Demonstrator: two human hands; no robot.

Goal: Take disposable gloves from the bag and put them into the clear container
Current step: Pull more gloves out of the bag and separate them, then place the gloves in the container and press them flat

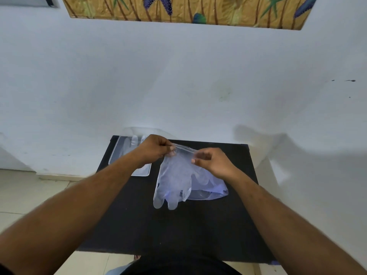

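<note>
A translucent disposable glove [172, 181] hangs fingers-down over the middle of the black table [178, 231]. My left hand [154, 148] pinches one side of its cuff and my right hand [213, 161] pinches the other, stretching the cuff between them. Under and to the right of the glove lies the clear plastic bag [210, 190], flat on the table, with more gloves showing through it. The clear container [119, 149] stands at the table's far left corner, partly hidden behind my left hand; glove fingers show inside it near its far end.
A white wall rises right behind the table, with a patterned picture [188, 8] high up. Pale floor tiles [29, 195] lie to the left. The table's front edge is close to my body.
</note>
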